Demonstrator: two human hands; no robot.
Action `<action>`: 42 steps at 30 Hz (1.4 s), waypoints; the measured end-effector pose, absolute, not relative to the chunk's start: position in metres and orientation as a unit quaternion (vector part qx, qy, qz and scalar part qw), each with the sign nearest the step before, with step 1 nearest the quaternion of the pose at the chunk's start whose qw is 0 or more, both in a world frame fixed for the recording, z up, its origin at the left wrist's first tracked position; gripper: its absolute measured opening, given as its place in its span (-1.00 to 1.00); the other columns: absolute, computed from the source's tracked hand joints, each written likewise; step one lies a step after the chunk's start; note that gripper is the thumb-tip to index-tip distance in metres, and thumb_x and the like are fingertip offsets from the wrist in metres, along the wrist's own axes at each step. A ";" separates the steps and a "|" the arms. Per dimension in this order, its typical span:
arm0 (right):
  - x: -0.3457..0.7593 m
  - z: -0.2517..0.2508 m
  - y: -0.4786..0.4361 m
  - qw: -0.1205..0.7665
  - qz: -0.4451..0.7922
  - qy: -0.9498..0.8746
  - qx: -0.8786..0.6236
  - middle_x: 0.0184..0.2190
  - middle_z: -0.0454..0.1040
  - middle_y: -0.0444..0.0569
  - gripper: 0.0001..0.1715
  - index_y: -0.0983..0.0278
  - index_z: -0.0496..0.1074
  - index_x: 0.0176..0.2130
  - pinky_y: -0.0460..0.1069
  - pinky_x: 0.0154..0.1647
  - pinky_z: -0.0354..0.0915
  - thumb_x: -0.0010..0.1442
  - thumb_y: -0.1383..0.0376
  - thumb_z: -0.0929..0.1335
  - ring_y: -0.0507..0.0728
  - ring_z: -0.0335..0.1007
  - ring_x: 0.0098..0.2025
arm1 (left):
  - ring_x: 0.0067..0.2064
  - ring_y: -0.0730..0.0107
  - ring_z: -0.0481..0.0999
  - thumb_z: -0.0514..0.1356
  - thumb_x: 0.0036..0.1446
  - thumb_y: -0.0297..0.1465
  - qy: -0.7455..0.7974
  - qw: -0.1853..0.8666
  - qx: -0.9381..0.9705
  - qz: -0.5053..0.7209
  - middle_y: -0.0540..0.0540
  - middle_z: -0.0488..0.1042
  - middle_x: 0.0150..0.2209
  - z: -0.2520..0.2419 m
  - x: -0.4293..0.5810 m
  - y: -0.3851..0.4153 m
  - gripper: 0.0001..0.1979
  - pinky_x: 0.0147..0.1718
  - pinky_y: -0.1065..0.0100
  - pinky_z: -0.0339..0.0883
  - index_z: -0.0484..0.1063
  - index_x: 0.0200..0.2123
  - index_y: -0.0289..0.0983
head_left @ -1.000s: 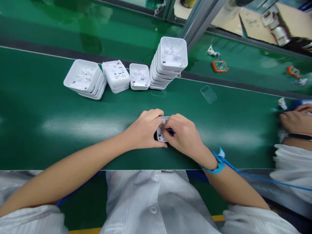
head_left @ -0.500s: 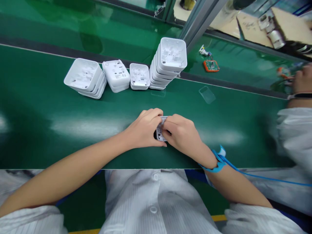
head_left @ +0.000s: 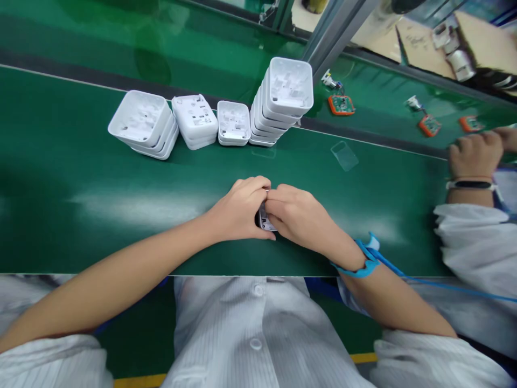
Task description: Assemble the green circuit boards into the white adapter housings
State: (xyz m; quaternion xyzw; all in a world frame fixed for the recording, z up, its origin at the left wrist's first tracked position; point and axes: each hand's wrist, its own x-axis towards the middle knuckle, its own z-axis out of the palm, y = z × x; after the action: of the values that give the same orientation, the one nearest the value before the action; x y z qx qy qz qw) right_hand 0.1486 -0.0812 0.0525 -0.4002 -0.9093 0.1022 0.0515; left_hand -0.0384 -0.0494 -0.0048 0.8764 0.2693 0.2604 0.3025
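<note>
A small white plastic housing is mostly covered by my hands near the front of the green bench. My left hand grips it from the left, thumb at its near edge and fingers at its far edge. Bent over its right side, my right hand has its fingers pressed together inside or on the housing; whether they pinch a small part is hidden. A blue strap with a cord is round my right wrist.
White housings stand in a left stack, a face-down pile, a low pair and a tall stack. A clear sheet lies at right. Orange-framed circuit boards lie beyond. Another person's hand is far right.
My right fingers have shifted slightly left and cover more of the housing. The other person's hand has come further into view, and more circuit boards show near it.
</note>
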 end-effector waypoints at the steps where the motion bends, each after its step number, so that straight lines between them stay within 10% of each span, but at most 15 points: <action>1: 0.153 0.054 -0.082 0.051 0.115 -0.911 -0.392 -0.36 0.45 0.01 -0.69 0.31 0.47 -0.37 0.04 -0.28 0.15 0.36 0.44 0.23 0.13 0.18 -0.32 | 0.08 0.00 0.44 0.47 -0.16 -0.06 0.269 0.301 0.877 0.260 -0.22 0.40 0.05 -0.004 -0.038 -0.049 -0.39 0.04 0.03 0.29 0.39 -0.13 -0.27; 18: 0.157 0.049 -0.114 -0.048 -0.170 -0.892 -0.416 -0.36 0.37 0.08 -0.73 0.31 0.47 -0.40 0.10 -0.33 -0.02 0.30 0.49 0.30 0.22 0.12 -0.25 | 0.05 -0.01 0.48 0.48 -0.16 -0.15 0.274 0.271 0.886 0.260 -0.24 0.44 0.05 -0.003 -0.038 -0.050 -0.45 0.00 0.04 0.36 0.39 -0.16 -0.28; 23: 0.144 0.062 -0.092 -0.110 -0.055 -0.859 -0.498 -0.26 0.43 0.09 -0.93 0.32 0.47 -0.31 0.09 -0.32 0.06 0.26 0.39 0.39 0.23 0.24 -0.20 | 0.06 -0.05 0.52 0.51 -0.22 -0.12 0.276 0.244 0.889 0.272 -0.25 0.49 0.05 -0.005 -0.041 -0.047 -0.43 0.01 0.03 0.44 0.44 -0.19 -0.27; 31: 0.166 0.068 -0.049 -0.031 0.219 -0.841 -0.495 0.00 0.48 0.08 -0.19 0.30 0.30 0.10 0.07 -0.04 0.22 -0.06 0.25 0.61 0.31 0.34 0.07 | 0.01 -0.06 0.59 0.43 0.01 -0.24 0.200 0.071 0.895 0.392 -0.37 0.54 0.02 -0.006 -0.046 -0.052 -0.40 -0.04 0.01 0.54 0.39 0.08 -0.36; 42: 0.184 0.049 -0.057 0.145 0.338 -0.770 -0.522 -0.48 0.35 -0.26 -0.62 0.27 0.34 -0.37 -0.10 -0.38 -0.01 -0.09 0.36 0.58 0.00 0.23 -0.41 | 0.17 -0.06 0.54 0.27 0.23 -0.37 0.164 -0.009 0.917 0.364 -0.40 0.53 0.11 0.004 -0.036 -0.055 -0.35 -0.01 0.08 0.49 0.17 0.33 -0.32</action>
State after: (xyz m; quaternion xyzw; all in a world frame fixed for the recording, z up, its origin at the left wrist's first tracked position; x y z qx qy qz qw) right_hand 0.1844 -0.0568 0.0485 -0.5221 -0.7697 0.3377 0.1446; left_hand -0.0357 -0.0546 0.0045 0.9170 0.1636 0.3636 -0.0085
